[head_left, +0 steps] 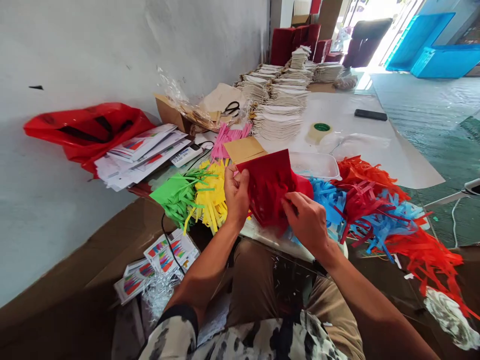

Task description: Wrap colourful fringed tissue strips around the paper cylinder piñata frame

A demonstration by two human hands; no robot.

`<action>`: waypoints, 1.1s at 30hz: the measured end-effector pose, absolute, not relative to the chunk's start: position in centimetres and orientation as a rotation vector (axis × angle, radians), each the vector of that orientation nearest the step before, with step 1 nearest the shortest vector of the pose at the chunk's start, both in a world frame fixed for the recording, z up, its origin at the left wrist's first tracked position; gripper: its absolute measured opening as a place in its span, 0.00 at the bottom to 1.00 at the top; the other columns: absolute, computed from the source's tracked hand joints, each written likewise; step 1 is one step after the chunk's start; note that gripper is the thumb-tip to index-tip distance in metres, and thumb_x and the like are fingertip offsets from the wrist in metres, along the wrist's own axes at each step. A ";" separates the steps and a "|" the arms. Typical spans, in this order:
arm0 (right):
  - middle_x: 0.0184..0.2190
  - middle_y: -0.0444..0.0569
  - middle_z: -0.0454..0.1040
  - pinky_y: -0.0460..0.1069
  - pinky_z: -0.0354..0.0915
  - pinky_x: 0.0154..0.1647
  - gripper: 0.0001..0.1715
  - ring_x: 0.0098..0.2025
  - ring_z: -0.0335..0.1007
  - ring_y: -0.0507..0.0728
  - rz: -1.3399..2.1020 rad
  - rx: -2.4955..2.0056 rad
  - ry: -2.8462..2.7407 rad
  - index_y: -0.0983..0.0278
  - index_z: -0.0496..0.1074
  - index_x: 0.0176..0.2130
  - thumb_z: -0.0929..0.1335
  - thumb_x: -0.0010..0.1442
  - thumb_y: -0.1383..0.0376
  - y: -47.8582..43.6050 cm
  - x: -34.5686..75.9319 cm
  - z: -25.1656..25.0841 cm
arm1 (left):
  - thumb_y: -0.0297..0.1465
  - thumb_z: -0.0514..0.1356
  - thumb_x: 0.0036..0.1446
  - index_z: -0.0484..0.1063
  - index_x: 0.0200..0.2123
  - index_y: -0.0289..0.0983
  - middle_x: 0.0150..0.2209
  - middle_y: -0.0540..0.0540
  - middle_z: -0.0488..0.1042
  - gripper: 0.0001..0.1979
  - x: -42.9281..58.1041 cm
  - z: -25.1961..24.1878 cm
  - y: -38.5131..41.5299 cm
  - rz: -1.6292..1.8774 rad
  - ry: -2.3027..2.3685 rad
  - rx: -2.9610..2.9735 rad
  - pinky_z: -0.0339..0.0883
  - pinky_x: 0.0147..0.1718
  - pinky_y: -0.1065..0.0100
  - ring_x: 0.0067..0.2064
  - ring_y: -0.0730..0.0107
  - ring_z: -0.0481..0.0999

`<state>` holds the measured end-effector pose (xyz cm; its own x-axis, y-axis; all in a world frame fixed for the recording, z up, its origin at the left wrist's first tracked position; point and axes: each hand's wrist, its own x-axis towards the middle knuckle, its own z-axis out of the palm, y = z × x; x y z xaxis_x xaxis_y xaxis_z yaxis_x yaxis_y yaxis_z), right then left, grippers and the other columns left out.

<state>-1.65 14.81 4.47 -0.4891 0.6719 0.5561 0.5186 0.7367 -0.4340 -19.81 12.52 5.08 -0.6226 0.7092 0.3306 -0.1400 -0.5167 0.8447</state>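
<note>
My left hand (237,195) pinches the upper left edge of a dark red tissue paper fringe (266,175), holding it up above the table edge. The fringe's solid band is at the top, and its cut strips hang down, blurred near the bottom. At the strips' right side my right hand (308,220) has its thumb and fingers pressed together on them. Behind the red fringe lies a tan paper piece (245,149). Left of my left hand are a yellow fringe (212,197) and a green fringe (178,197). A blue fringe (328,200) lies just beyond my right hand.
Orange fringes (423,250) spill over the table's right edge. A clear plastic tray (318,165), a tape roll (320,131) and a phone (370,115) lie farther back. Stacked white bundles (279,120) line the wall side. Scissors (231,107) and a red bag (93,130) sit left.
</note>
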 end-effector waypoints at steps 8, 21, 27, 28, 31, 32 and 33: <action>0.29 0.44 0.81 0.50 0.67 0.35 0.13 0.30 0.75 0.54 0.311 -0.783 -2.304 0.52 0.85 0.43 0.68 0.71 0.58 15.9 4.2 4.5 | 0.52 0.75 0.52 0.68 0.42 0.42 0.35 0.50 0.80 0.28 -22.7 5.4 13.5 2.279 1.118 0.820 0.80 0.43 0.62 0.39 0.63 0.84; 0.72 0.57 0.66 0.72 0.60 0.68 0.47 0.69 0.64 0.72 0.437 -0.832 -2.325 0.56 0.62 0.73 0.71 0.57 0.67 19.6 4.2 3.8 | 0.48 0.79 0.48 0.70 0.39 0.42 0.35 0.50 0.80 0.27 -22.7 5.3 13.6 2.202 0.987 0.822 0.78 0.43 0.66 0.40 0.65 0.83; 0.53 0.51 0.82 0.65 0.71 0.61 0.07 0.56 0.78 0.65 0.687 -0.792 -2.092 0.55 0.78 0.41 0.69 0.65 0.59 21.1 2.1 3.1 | 0.44 0.80 0.46 0.72 0.39 0.41 0.35 0.52 0.80 0.26 -23.8 5.0 13.4 2.188 0.935 0.785 0.73 0.34 0.73 0.31 0.73 0.79; 0.49 0.51 0.83 0.63 0.74 0.56 0.07 0.51 0.80 0.63 0.708 -0.794 -2.055 0.56 0.77 0.40 0.68 0.66 0.58 21.4 2.4 3.6 | 0.44 0.80 0.47 0.72 0.39 0.41 0.34 0.52 0.79 0.25 -24.2 5.0 13.3 2.188 0.939 0.780 0.73 0.34 0.72 0.30 0.73 0.78; 0.34 0.48 0.80 0.54 0.72 0.36 0.11 0.35 0.76 0.58 0.796 -0.851 -1.825 0.59 0.75 0.41 0.69 0.66 0.55 21.8 4.0 5.4 | 0.43 0.78 0.49 0.72 0.39 0.40 0.35 0.52 0.80 0.23 -25.7 4.8 13.3 2.228 0.940 0.760 0.74 0.36 0.72 0.31 0.73 0.79; 0.31 0.47 0.77 0.52 0.69 0.33 0.11 0.32 0.73 0.56 0.825 -0.871 -1.748 0.59 0.75 0.40 0.70 0.64 0.54 21.9 4.7 5.9 | 0.43 0.78 0.49 0.73 0.40 0.40 0.36 0.52 0.80 0.23 -26.2 4.8 13.2 2.249 0.940 0.749 0.73 0.36 0.72 0.32 0.72 0.79; 0.29 0.46 0.75 0.51 0.66 0.31 0.12 0.30 0.70 0.55 0.853 -0.887 -1.690 0.59 0.76 0.39 0.72 0.62 0.54 21.9 5.2 6.3 | 0.43 0.78 0.49 0.73 0.40 0.41 0.37 0.51 0.80 0.23 -26.7 4.8 13.2 2.271 0.940 0.735 0.73 0.36 0.72 0.33 0.72 0.79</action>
<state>5.24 21.90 6.34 -0.2272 0.8675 0.4425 0.1588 0.4813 -0.8620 -26.69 13.25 4.75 -0.6873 0.6756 0.2667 -0.2894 -0.5915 0.7526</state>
